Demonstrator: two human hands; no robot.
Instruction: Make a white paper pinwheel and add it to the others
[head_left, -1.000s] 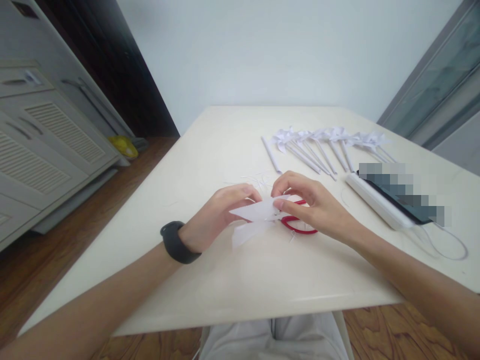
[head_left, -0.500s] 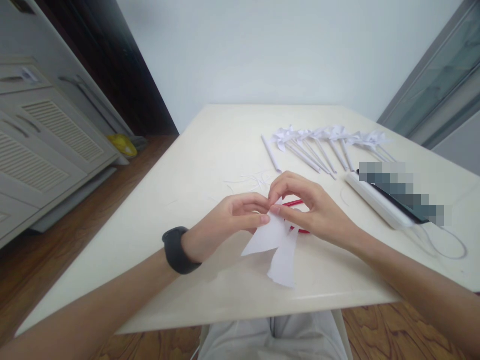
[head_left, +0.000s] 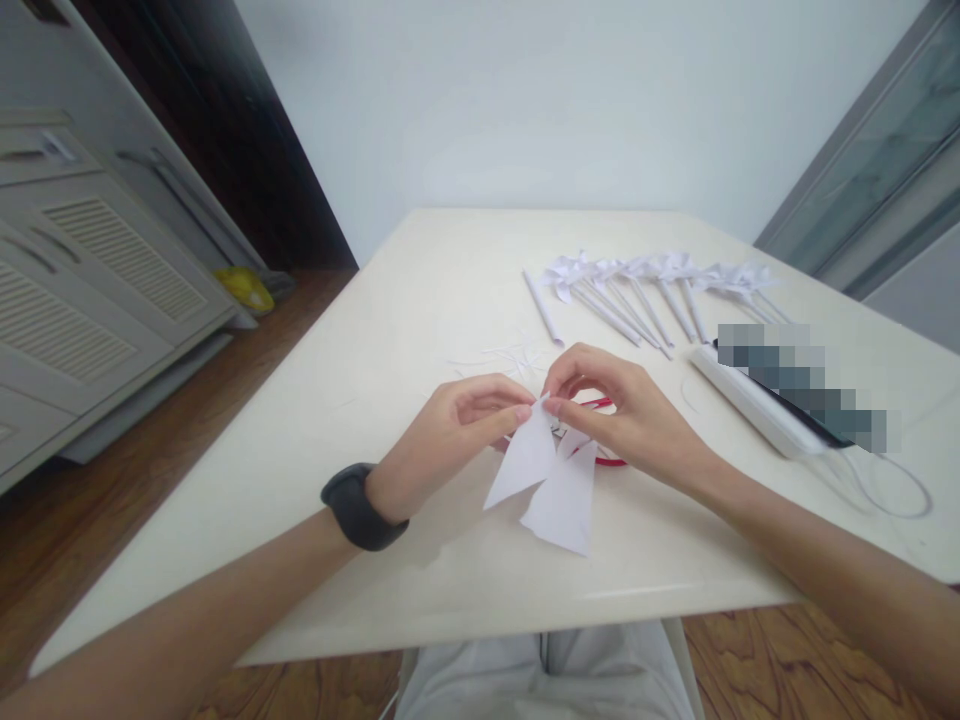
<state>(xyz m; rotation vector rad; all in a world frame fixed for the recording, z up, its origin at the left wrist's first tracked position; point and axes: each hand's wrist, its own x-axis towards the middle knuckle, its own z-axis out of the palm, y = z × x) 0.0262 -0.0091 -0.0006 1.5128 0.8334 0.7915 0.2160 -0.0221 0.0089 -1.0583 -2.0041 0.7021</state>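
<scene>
Since half a second ago, the cut paper sheet (head_left: pixel 547 480) has swung slightly, its lower flap now hanging shorter and nearer the red scissors (head_left: pixel 600 432). Both hands pinch it at its top corner: the left hand (head_left: pixel 450 430), with a black wristband (head_left: pixel 358 505), grips from the left, and the right hand (head_left: pixel 622 410) pinches from the right, fingertips nearly meeting. Beyond the scissors lie paper slivers (head_left: pixel 510 357), a row of paper pinwheels (head_left: pixel 645 285) and a white power strip (head_left: pixel 750 400) on the table (head_left: pixel 420 280).

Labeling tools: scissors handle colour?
Red, on the scissors behind the right hand; head view.
</scene>
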